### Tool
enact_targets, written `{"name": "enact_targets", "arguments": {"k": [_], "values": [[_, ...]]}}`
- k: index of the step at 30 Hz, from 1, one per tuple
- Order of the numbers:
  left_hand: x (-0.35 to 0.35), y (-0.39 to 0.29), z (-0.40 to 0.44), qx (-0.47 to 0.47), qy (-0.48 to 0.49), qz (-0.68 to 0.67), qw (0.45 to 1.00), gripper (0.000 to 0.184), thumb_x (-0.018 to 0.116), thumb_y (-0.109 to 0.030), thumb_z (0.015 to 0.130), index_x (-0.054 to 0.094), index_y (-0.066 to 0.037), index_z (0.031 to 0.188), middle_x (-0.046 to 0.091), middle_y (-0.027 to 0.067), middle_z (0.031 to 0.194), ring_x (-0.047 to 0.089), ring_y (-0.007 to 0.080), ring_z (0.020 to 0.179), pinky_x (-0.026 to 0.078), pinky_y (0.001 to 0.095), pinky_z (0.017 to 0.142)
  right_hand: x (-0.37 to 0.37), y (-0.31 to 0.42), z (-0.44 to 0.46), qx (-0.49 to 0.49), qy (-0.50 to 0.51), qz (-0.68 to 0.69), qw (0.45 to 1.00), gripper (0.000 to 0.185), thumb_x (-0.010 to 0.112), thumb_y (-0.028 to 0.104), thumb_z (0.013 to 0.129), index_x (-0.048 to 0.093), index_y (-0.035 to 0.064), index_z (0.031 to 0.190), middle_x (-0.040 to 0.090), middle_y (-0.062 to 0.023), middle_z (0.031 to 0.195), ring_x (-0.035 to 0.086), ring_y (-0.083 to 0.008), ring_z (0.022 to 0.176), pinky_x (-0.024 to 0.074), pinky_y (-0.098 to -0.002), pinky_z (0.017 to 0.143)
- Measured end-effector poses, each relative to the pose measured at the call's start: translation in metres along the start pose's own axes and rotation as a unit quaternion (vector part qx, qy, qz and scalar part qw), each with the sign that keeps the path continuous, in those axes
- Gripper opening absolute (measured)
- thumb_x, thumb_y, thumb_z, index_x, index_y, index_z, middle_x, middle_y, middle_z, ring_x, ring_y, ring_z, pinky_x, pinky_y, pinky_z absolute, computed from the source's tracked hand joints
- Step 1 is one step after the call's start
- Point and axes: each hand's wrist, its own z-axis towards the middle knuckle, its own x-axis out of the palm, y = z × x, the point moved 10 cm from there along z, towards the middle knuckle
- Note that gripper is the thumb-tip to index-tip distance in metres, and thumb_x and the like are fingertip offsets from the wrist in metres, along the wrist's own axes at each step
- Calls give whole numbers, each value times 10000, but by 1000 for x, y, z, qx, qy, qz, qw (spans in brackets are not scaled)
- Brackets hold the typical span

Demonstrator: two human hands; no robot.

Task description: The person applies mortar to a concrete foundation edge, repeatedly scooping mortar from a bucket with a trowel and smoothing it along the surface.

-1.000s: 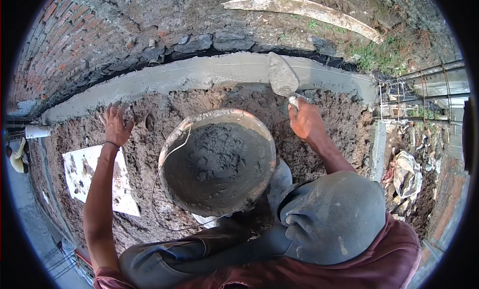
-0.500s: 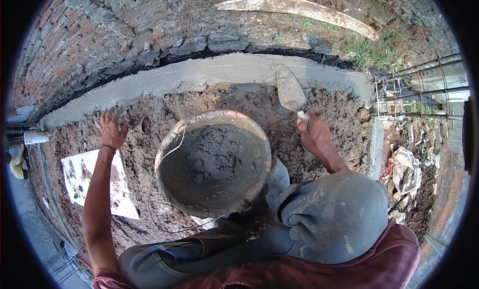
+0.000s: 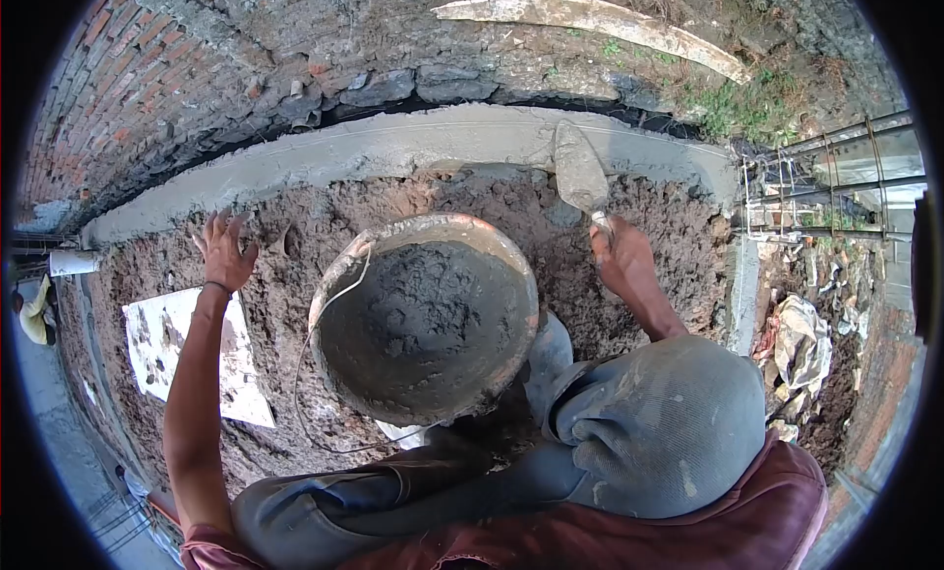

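Showing far to the left of the round grey bucket with orange-patched rim (image 3: 447, 222), a second person (image 3: 36, 314) in a pale yellow top; too small to tell what the hands do.

Left of the bucket, apart from it: a flat white rectangular board (image 3: 160, 344) with brown smears, lying on rough brown soil (image 3: 273, 309), partly hidden by your forearm.

Your left hand (image 3: 228, 260), thin dark band (image 3: 218, 289) at the wrist, is to the bucket's upper left. It holds nothing; fingers spread wide, back of the hand upward. Whether it touches the soil: you cannot tell from this view.

The bucket itself is in front of your bent legs. Inside it: wet grey mortar (image 3: 433, 304), lumpy toward the middle, smeared up the walls.

Beyond the bucket, a long pale grey mortar strip (image 3: 393, 142) runs from left to right.

To the bucket's upper right: a pointed, mortar-coated metal trowel (image 3: 580, 169), its blade across the strip's near edge, tip away from you. Blade contact cannot be told. Your right hand (image 3: 626, 258), right of the bucket, is wrapped around the trowel's handle.

Farther right of the bucket: dark steel reinforcing bars (image 3: 855, 185) and, nearer you, a crumpled beige sack (image 3: 801, 344) among rubble.
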Motion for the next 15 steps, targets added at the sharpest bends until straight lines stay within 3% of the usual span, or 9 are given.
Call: {"name": "enact_targets", "arguments": {"k": [6,10,15], "values": [[-8,-6,-1,-9,5,6,1000,613,768,-297,861,552,-253,1433,380,100,1588,230,381,1534,94,730,1208,-7,14,-18,-13,38,-116,992,201,628,149,968,622,-51,985,657,-286,714,686,-459,674,532,-512,603],[-2,3,-2,-9,9,7,1000,606,769,-305,864,554,-254,1428,374,94,1589,232,375,1533,97,739,1202,-9,17,-35,-42,19,-107,993,220,619,163,973,616,-56,976,651,-292,706,687,-466,677,539,-517,606],[3,5,-1,2,7,20,1000,597,772,-311,862,556,-252,1415,372,95,1581,234,381,1529,109,758,1188,6,28,-23,8,45,-83,996,262,596,203,989,623,-58,987,663,-280,720,683,-487,686,541,-532,627]]}}
